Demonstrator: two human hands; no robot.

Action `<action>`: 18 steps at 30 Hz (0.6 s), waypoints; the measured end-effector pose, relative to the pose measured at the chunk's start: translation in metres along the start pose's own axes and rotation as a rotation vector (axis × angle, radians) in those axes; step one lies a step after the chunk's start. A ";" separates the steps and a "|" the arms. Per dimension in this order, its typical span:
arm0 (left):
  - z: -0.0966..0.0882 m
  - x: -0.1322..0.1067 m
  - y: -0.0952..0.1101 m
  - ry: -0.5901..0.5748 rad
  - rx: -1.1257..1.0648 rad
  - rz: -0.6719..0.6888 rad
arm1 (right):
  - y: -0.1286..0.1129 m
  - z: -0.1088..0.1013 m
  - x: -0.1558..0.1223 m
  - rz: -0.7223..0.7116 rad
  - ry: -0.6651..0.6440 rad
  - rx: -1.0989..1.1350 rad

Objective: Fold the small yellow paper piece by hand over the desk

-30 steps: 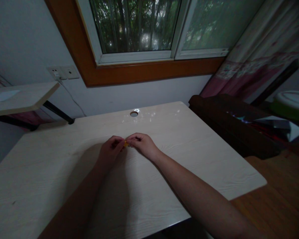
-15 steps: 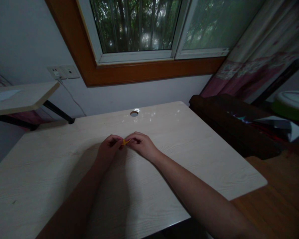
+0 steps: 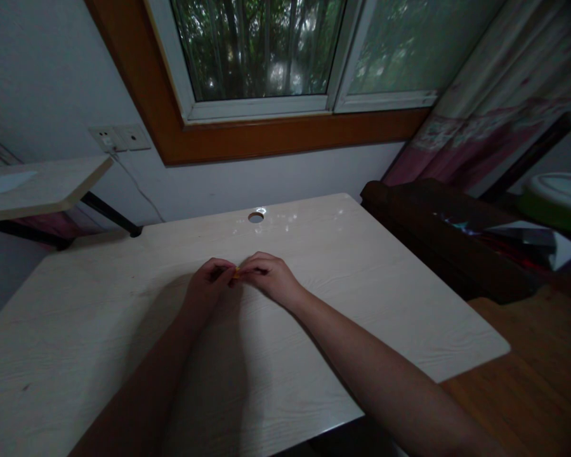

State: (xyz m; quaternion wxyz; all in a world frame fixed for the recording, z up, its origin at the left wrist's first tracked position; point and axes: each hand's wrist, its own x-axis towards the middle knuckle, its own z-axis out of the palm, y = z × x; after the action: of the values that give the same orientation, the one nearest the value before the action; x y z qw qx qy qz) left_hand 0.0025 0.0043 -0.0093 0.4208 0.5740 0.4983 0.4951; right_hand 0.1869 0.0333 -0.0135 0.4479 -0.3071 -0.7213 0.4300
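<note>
In the middle of the frame, pinching a tiny yellow piece point(image 3: 236, 273) between the left hand point(image 3: 208, 284) and the right hand point(image 3: 273, 276). With the left one, squeezing it between thumb and finger. With the right one, clamping it from the other side, fingertips together and right beside the left ones. Mostly hidden by fingers, and too small to name better. Cannot tell if touching the wood below or held just above it.

Under both hands, a pale desk point(image 3: 323, 343) with faint wood lines, filling most of the lower frame. Near its back edge, a round hole point(image 3: 255, 218), with shiny spots close by.

At the left edge, a little shelf point(image 3: 52, 198) on black legs point(image 3: 111, 214), with a white sheet point(image 3: 4, 183) on top. Above that, on the wall point(image 3: 42, 76), a power outlet point(image 3: 136, 137) with a plug point(image 3: 108, 145) in it and a thin cord point(image 3: 137, 187) hanging down.

At the top, a window point(image 3: 257, 51) in a brown wood border point(image 3: 285, 141), with green trees outside. At the upper right, a curtain point(image 3: 485, 101), pale up top and pink lower down.

At the right edge, a round green tub-like thing point(image 3: 556, 212) with a pale top, blurry, with insides hidden. Just left of it, long dark wooden furniture point(image 3: 428, 228), with shiny papers point(image 3: 523, 236) on it. In the lower right corner, a brown floor point(image 3: 518, 381).
</note>
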 end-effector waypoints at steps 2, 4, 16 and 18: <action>0.000 -0.001 -0.001 -0.008 -0.023 0.046 | 0.000 0.000 0.000 -0.003 0.029 0.013; 0.001 -0.001 -0.003 -0.019 -0.048 0.113 | 0.001 0.000 0.000 0.001 0.064 0.031; -0.002 -0.002 -0.011 0.000 0.108 0.360 | 0.007 0.005 -0.001 0.111 0.105 0.191; -0.001 -0.002 -0.010 0.008 0.117 0.369 | 0.010 0.007 -0.001 0.173 0.105 0.294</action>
State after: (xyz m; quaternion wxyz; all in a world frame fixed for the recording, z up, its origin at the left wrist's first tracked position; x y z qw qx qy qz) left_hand -0.0006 0.0039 -0.0196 0.2868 0.6773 0.4140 0.5363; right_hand 0.1813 0.0338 -0.0243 0.4861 -0.3213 -0.5972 0.5511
